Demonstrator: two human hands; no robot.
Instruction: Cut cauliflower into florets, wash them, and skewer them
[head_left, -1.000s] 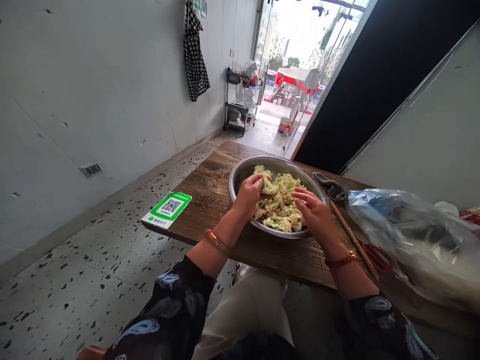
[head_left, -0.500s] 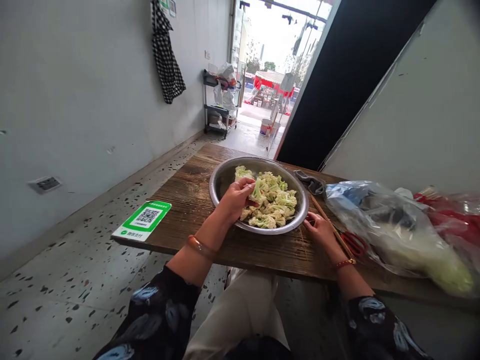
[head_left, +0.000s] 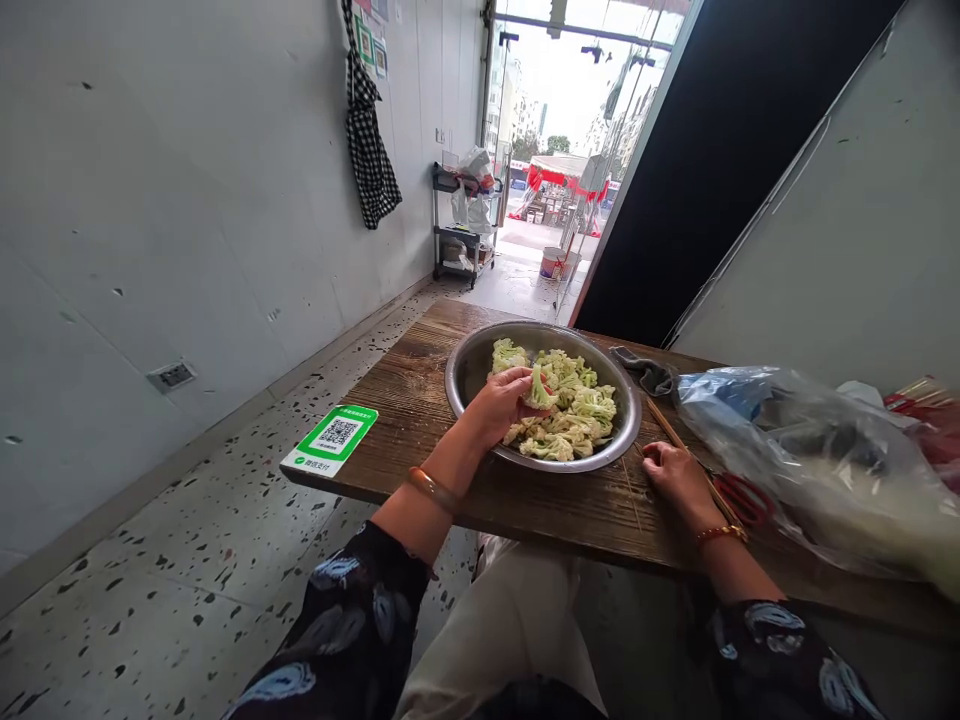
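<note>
My left hand (head_left: 496,408) is closed on a cauliflower floret (head_left: 541,392), pinched by its pale green stem over a wide metal bowl (head_left: 459,395). Several more cauliflower florets (head_left: 574,435) lie in that bowl. To the right of the bowl, my right hand (head_left: 676,484) rests low at the table with its fingers curled; what is in them, if anything, is hidden. Thin skewers (head_left: 632,492) lie on the wood just left of it. A long wooden stick (head_left: 666,425) runs behind and beside this hand, next to red-handled scissors (head_left: 752,498).
The wooden table (head_left: 397,390) has a green QR-code card (head_left: 337,435) at its left corner. A dark grey cloth (head_left: 651,374) lies behind the bowl. Clear plastic bags (head_left: 817,450) fill the right side. A shelf cart (head_left: 461,225) stands by the doorway.
My left hand has lifted the floret slightly higher above the others, showing it more fully. My right hand has drawn away from the bowl's rim. The camera view has shifted left.
</note>
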